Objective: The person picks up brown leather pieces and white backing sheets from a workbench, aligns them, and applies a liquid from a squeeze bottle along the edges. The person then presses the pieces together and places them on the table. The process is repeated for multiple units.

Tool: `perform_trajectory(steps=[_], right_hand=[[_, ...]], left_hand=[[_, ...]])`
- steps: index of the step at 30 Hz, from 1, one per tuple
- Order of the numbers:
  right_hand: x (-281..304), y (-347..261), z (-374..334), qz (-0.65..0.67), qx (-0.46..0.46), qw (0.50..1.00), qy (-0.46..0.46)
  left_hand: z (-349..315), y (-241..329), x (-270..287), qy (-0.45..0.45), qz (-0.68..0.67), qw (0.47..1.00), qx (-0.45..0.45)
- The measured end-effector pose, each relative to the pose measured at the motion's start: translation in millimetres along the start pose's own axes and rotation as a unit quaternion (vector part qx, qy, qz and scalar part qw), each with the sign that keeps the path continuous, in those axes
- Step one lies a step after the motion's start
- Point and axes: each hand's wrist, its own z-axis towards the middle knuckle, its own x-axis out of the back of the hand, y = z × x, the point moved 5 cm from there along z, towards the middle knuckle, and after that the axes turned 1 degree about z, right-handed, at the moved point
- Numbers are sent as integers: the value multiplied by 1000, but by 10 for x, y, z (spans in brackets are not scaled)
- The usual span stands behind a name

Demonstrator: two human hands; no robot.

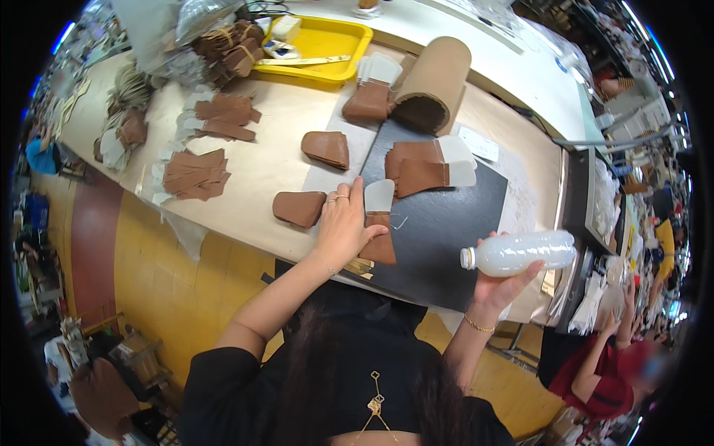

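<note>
My left hand (342,232) lies with its fingers stretched out, beside a brown leather-like piece with a pale rounded end (381,236); its thumb rests at the edge of that piece. Just left of the fingertips sits a small stack of brown pieces (297,208). My right hand (497,288) is wrapped round a clear plastic bottle (524,253) of milky white stuff, held tilted on its side above the table, cap to the left. Under the brown-and-pale piece is a black board (439,245). Farther back on it lie more brown pieces with pale ends (424,177).
A brown cardboard roll (433,83) and a yellow tray (316,70) stand at the back. Fanned brown strips (195,175) lie at left, another brown stack (325,149) in the middle. A dark bin (591,193) borders the right side. A person in red (595,379) works at lower right.
</note>
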Motion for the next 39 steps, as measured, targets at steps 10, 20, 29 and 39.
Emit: perform_trajectory(steps=[10,20,29,39], right_hand=[[88,-33,-9,-11,9,1000,14],[-150,71,1,-5,-20,999,-46],[-144,-26,-87,-8,-6,999,-46],[-184,1,-59,10,-8,1000,-21]], left_hand=[[-261,-172,230,-34,-146,985,87],[376,-697,873,175,-465,867,42],[1649,-1682,563,187,-303,913,197],[1055,-1213,582,3,-1,1000,11]])
